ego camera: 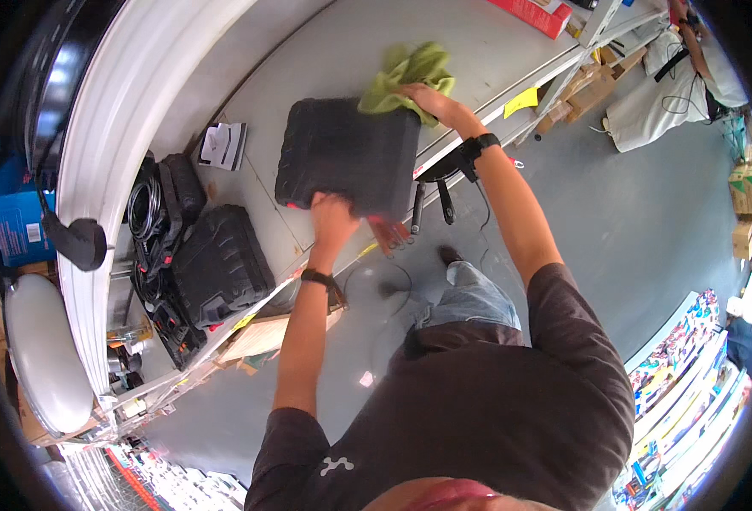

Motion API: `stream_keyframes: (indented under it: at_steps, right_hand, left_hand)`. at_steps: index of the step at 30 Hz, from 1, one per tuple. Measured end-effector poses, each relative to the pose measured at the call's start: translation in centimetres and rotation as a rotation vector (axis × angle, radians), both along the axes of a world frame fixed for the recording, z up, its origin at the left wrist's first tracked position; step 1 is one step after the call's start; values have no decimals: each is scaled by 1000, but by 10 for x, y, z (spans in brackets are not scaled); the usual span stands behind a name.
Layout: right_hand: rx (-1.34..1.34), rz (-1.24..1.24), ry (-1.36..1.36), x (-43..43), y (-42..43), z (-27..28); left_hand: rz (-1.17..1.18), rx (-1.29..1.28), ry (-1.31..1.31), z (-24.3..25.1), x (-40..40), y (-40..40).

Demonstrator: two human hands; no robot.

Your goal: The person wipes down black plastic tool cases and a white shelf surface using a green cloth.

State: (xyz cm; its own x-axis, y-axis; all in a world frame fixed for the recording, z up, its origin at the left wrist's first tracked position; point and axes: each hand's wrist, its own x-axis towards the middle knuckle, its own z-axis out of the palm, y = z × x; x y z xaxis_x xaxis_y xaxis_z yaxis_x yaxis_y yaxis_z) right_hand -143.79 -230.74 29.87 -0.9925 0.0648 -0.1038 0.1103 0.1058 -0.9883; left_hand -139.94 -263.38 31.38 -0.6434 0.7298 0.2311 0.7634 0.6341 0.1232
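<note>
A black plastic tool case (350, 150) with red latches lies closed on the grey shelf surface (471, 57) in front of me. My left hand (334, 220) is shut on its near edge, with the fingers partly hidden and blurred. A crumpled green cloth (408, 73) is bunched under my right hand (430, 102), at the case's far right corner. Part of the cloth lies over the lid and part hangs past the case's side. I wear a dark band on each wrist.
To the left lie a second black case (222, 268), an opened case with a coiled cable (146, 207), and a printed leaflet (222, 147). Hand tools (417, 207) hang from the shelf's front edge. Another person (656, 96) stands at the upper right beside cardboard boxes (589, 89).
</note>
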Motion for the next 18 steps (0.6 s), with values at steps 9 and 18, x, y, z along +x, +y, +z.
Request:
stream_keyframes:
  at_steps: [9, 18]
  right_hand:
    - [220, 656, 29, -67, -50, 6]
    - [197, 571, -225, -40, -67, 42]
  left_hand:
    - [-181, -12, -32, -1, -1, -61]
    - [-90, 65, 34, -9, 8, -60]
